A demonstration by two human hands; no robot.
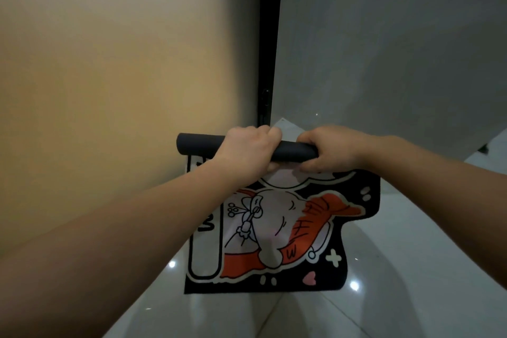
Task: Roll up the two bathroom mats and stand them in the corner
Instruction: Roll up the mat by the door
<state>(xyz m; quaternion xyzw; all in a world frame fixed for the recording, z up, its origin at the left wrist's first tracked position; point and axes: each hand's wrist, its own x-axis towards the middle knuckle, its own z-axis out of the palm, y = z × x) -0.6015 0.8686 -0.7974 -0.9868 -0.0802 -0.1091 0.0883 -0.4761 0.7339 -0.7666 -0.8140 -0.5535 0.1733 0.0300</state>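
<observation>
A bathroom mat [277, 230] with a black border and a white-and-orange cartoon print hangs in the air in front of me. Its top part is wound into a dark roll [197, 144] lying level. My left hand [247, 151] grips the roll near its middle. My right hand [332, 148] grips its right end. The unrolled part hangs down, its lower edge just above the floor. Only this one mat is in view.
A beige wall [109, 77] stands on the left and a grey wall [397, 49] on the right. Between them a black vertical frame [267, 49] runs down to the corner. The floor [411, 269] is glossy pale tile.
</observation>
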